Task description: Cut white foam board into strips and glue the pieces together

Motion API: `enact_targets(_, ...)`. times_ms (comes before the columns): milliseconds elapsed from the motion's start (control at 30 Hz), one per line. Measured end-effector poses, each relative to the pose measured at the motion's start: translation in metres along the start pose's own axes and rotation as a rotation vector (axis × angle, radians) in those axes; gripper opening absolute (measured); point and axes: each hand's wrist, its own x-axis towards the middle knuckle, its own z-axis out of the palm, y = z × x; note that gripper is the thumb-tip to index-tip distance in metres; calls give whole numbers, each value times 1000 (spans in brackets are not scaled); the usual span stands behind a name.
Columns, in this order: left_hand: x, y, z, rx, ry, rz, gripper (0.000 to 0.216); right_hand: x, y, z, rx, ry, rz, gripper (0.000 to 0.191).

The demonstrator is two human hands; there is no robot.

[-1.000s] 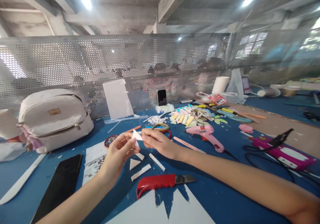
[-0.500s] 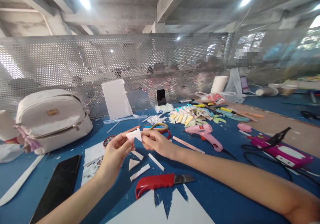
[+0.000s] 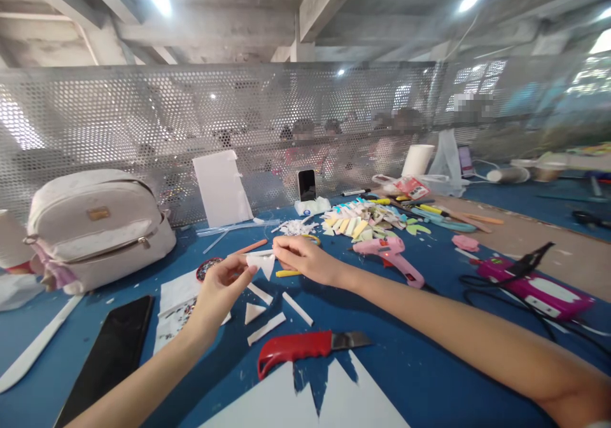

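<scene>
Between both hands, above the blue table, is a small white cut piece (image 3: 261,262) of foam board or card with pointed ends. My left hand (image 3: 224,285) pinches its left end between thumb and finger. The fingertips of my right hand (image 3: 305,259) are closed on its right end. Below lie loose white strips (image 3: 298,308) and a white triangle (image 3: 254,313). Nearer to me rests a red-handled knife (image 3: 296,346) with its blade out, touching a white sheet (image 3: 305,402) with a jagged cut edge.
A pink glue gun (image 3: 389,256) lies right of my hands, with a heap of coloured cut pieces (image 3: 358,221) behind. A black phone (image 3: 107,352) and a pale backpack (image 3: 100,231) are on the left. A purple device (image 3: 534,288) with black cable lies far right.
The white piece has turned in my fingers, so its points now face down. My right hand has shifted slightly up, and a yellow pen-like stick shows beneath it.
</scene>
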Motion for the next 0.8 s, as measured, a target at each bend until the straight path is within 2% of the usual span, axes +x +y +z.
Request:
enact_targets(200,3,-4,0,-11,-30,11,29,-2,5,3,-136,-141,9,31)
enact_targets(400,3,-12,0,-72,-86,-36,30,-2,8,4,-138,-86,15,32)
enact_targets(633,-4,-11,6,-137,-204,-104,34,-2,5,8,-98,-139,-27,37)
enact_targets(800,-4,-10,7,-150,-215,-95,33,-1,10,11,-122,-156,-20,37)
